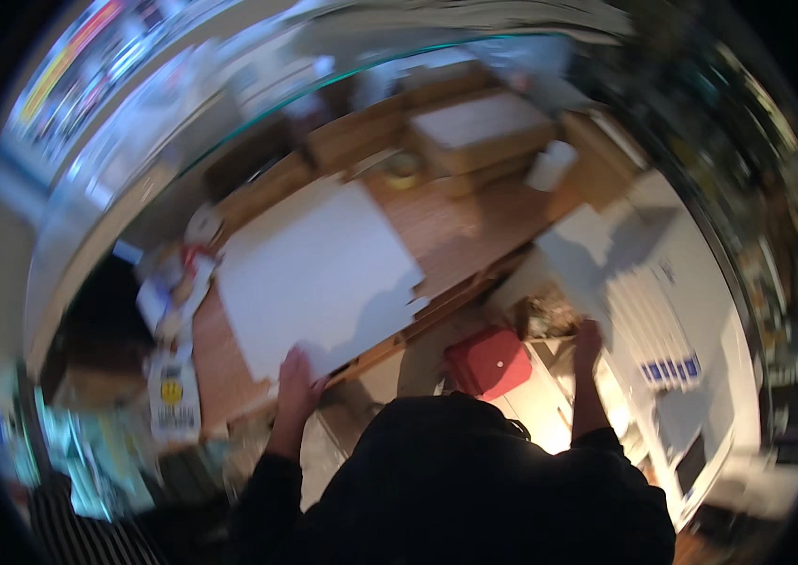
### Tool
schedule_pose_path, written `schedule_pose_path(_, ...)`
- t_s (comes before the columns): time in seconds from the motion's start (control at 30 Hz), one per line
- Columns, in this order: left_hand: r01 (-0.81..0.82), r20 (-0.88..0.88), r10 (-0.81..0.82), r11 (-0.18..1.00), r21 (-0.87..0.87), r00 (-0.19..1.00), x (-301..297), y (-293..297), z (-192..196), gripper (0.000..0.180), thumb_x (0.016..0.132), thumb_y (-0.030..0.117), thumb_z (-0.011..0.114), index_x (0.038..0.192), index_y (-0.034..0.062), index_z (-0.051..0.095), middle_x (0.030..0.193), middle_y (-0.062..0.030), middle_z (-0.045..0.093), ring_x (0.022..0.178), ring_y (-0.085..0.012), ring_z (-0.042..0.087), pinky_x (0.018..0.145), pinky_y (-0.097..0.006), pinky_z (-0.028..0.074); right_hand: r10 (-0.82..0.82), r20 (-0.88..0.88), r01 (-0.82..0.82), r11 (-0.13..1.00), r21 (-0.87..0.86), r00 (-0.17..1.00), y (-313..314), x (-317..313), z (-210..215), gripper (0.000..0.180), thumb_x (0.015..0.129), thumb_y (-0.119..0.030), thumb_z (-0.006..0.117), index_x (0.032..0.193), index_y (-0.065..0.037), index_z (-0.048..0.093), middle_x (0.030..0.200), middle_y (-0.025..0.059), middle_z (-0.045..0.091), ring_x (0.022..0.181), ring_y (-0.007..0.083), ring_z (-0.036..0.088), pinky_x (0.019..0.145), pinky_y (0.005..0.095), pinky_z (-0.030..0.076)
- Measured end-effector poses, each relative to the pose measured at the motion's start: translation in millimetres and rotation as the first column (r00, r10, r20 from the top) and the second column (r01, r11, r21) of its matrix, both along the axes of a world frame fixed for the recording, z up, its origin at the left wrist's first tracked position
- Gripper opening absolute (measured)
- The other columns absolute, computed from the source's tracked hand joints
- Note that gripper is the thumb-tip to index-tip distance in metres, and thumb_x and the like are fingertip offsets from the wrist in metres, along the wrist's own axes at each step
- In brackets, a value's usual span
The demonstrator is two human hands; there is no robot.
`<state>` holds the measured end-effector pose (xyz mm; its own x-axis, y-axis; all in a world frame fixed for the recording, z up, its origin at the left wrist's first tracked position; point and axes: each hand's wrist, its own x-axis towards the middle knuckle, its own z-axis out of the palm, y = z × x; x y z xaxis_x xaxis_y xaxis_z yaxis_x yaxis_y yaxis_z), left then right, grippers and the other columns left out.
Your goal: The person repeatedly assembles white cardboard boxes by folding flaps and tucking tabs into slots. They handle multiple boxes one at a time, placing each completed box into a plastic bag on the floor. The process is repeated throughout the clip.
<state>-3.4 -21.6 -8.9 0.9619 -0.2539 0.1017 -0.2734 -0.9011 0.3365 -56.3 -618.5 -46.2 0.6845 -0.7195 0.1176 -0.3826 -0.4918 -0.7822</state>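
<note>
Bench and surroundings, seen from above. The brown wooden bench (pixel 460 221) carries a large white sheet (pixel 314 268), lying flat on its left-centre part. Your left hand (pixel 297 388) overlaps the sheet's near edge; blur leaves you unable to tell whether its grip is spread or pinching. Your right hand (pixel 587 344) is beside an open container (pixel 549 315) with brownish contents; its grip likewise cannot be told. Along the bench's far side, note cardboard boxes (pixel 483 155) and a yellowish roll (pixel 403 170); at its left end, a white packet (pixel 174 400) bearing a yellow smiling face. Beyond runs a green-edged glass panel (pixel 352 72). To your right, a red case (pixel 488 363) lies near a brightly lit area, and a white bundle (pixel 648 325) rests farther right.
</note>
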Motion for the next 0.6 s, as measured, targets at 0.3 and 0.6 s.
schedule_pose_path(0.3, -0.090, -0.101, 0.098, 0.992, 0.084, 0.990, -4, 6, -30, 0.075, 0.075, 0.026, 0.073, 0.134, -0.0060, 0.040, 0.145, -0.0206, 0.035, 0.136, -0.0329, 0.031, 0.113, -0.038, 0.027, 0.952, -0.301, -0.868, -0.192, -0.458, -0.051, 277, 162, 21, 0.055, 0.073, -0.025, 0.069, 0.119, 0.000, 0.053, 0.129, 0.0179, 0.050, 0.128, 0.0358, 0.040, 0.107, 0.0424, 0.034)
schedule_pose_path(0.6, 0.040, 0.190, -0.026, 0.997, -0.069, 0.982, 5, 2, -43, 0.034, 0.074, 0.025, 0.069, 0.099, 0.0023, 0.062, 0.113, -0.0179, 0.056, 0.115, -0.0336, 0.049, 0.093, -0.039, 0.041, 0.918, -0.382, -0.831, -0.294, -0.473, -0.107, 272, 178, 20, 0.011, 0.079, -0.012, 0.064, 0.082, -0.001, 0.064, 0.103, 0.0170, 0.061, 0.105, 0.0353, 0.056, 0.090, 0.0412, 0.047)
